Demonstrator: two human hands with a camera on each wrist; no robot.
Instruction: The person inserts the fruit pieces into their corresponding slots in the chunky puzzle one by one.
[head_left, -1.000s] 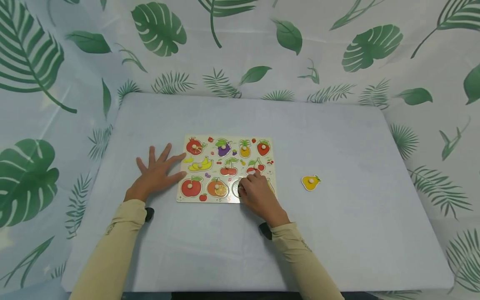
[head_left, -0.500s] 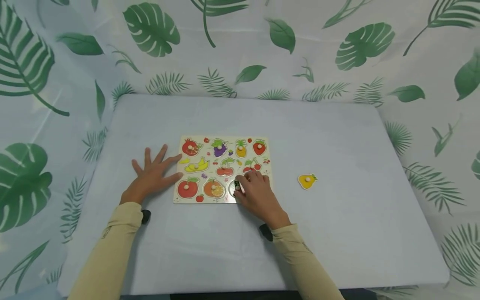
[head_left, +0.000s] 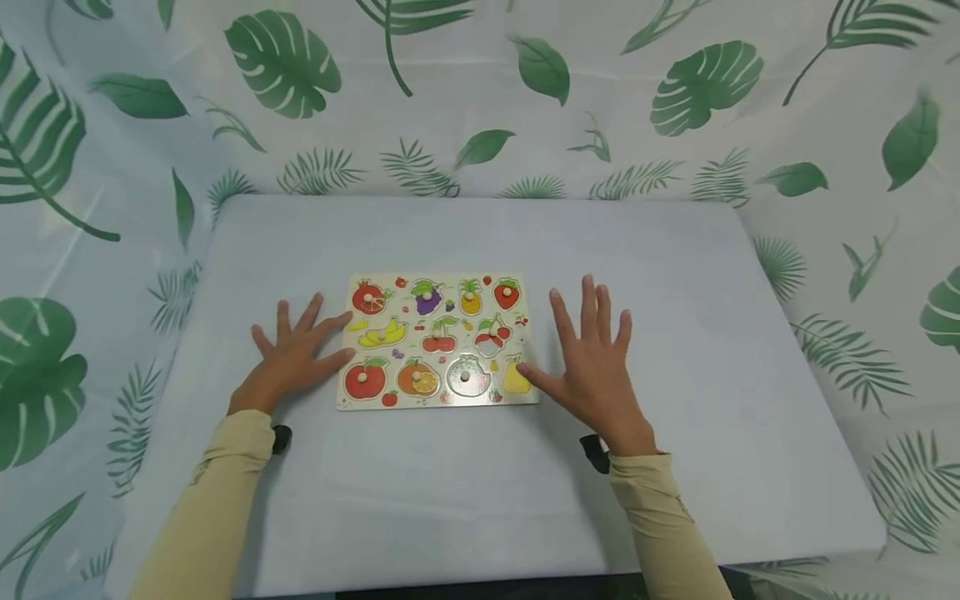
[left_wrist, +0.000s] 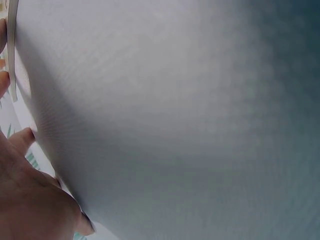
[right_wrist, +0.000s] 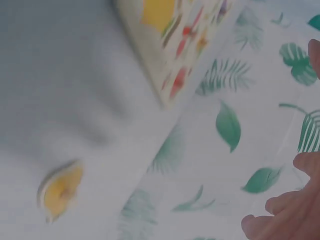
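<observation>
A pale fruit puzzle board [head_left: 442, 398] lies on the white table, with knobbed fruit pieces such as a red apple [head_left: 365, 380] and an orange [head_left: 417, 379]. In its bottom row sits a round shape [head_left: 468, 379] with a small knob, washed pale by glare. My left hand [head_left: 288, 367] is spread flat, thumb and index finger touching the board's left edge. Fingers spread and holding nothing, my right hand [head_left: 600, 375] hovers right of the board, its thumb tip over the yellow pear space [head_left: 513, 379]. A loose yellow pear piece [right_wrist: 62, 192] shows in the right wrist view; from the head it is hidden behind that hand.
The white-covered table [head_left: 750, 467] extends widely around the board. Behind and beside it hangs a leaf-printed cloth [head_left: 480, 92]. The left wrist view shows mostly the pale table cover [left_wrist: 165, 100].
My right hand has let go of a dark green knobbed piece at the round bottom-row space, moved right and spread its fingers. My left hand stays at the board's edge.
</observation>
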